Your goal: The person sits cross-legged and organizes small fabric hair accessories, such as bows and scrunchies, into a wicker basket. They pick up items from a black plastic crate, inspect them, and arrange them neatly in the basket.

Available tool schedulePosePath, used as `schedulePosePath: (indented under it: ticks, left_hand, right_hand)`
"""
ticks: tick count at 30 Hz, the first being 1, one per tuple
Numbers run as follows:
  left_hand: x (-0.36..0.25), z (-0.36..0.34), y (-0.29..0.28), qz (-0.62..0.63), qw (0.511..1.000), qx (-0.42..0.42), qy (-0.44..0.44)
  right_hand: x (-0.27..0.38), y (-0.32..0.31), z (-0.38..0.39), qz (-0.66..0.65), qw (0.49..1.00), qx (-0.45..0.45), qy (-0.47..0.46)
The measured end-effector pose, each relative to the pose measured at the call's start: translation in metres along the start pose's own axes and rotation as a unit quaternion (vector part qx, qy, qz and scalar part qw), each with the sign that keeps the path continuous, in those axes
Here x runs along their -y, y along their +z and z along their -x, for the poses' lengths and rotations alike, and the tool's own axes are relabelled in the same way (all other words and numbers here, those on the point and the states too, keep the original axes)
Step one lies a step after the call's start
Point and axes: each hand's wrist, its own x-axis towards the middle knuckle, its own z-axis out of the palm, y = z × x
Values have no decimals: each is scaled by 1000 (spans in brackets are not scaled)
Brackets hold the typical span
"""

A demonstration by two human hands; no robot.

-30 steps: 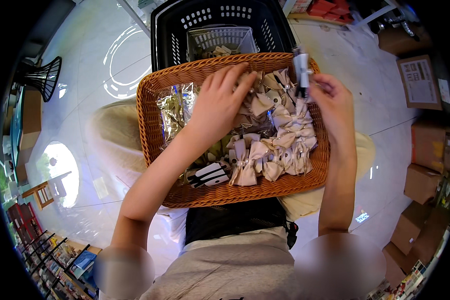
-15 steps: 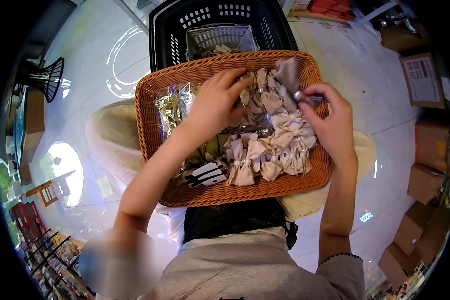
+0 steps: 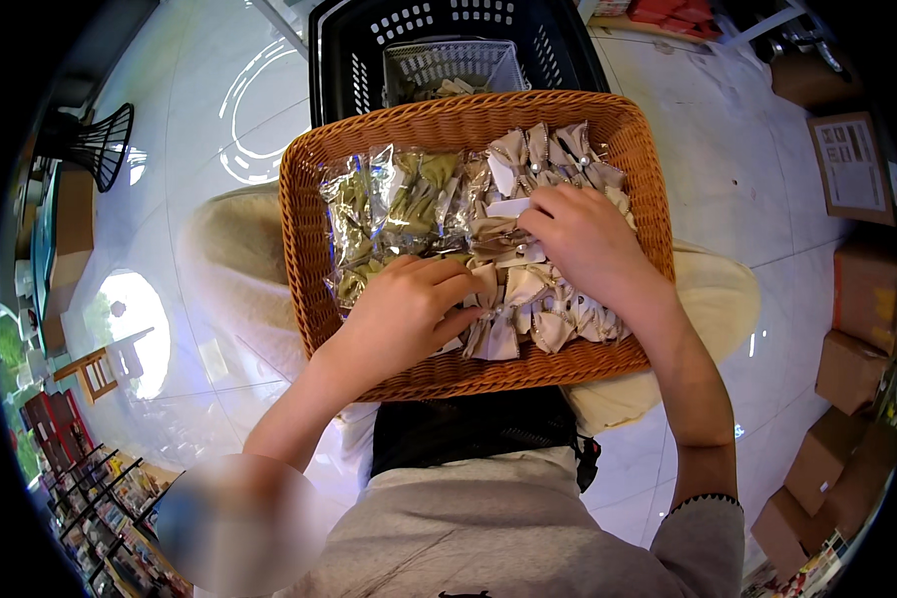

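Observation:
On my lap rests a brown wicker basket [image 3: 304,199] filled with fabric bows. Cream bows [image 3: 558,321] lie in the near right part, beige bows [image 3: 540,149] with pearl-like beads in the far right part. Clear packets of olive-green bows [image 3: 419,189] fill the left side. My left hand [image 3: 404,311] has thumb and fingers closed at the edge of a cream bow [image 3: 490,337] near the basket's front. My right hand [image 3: 590,242] reaches over the bows, fingers bent down beside a white card [image 3: 508,207]; its thumb and whatever it grips are hidden.
Beyond the wicker basket stands a black plastic basket [image 3: 369,35] with a smaller grey mesh basket [image 3: 448,55] inside. Cardboard boxes [image 3: 852,164] line the right side. A black wire stand [image 3: 110,145] and a goods rack [image 3: 100,518] are at the left.
My right hand has laid down the beige bow it held and moved left and nearer. My left hand has drawn back toward the basket's front, uncovering the green packets.

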Motion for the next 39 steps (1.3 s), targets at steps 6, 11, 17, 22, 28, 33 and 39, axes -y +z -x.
schedulePosePath:
  ticks: [6,11,17,22,28,33,39]
  left_hand:
    - [-6,37,-21,-25,992,-10,-125]
    - [-10,61,-10,-10,995,6,-96]
    - [-14,32,-31,-46,983,-177,-3]
    - [7,-44,15,-87,970,-224,-42]
    - [33,-51,8,-95,986,-136,-30]
    - [54,-53,10,-133,988,-76,-23]
    - [45,-52,7,-115,988,-100,-6]
  right_hand:
    - [11,-9,-1,-3,999,-6,35]
    - [19,-16,-4,-17,997,-33,63]
    - [25,-33,4,-175,951,-176,183]
    - [38,-42,-1,-219,934,-214,187]
    - [26,-43,21,-229,927,-205,214]
    - [18,-36,20,-217,920,-220,239]
    - [3,-36,29,-196,922,-197,268]
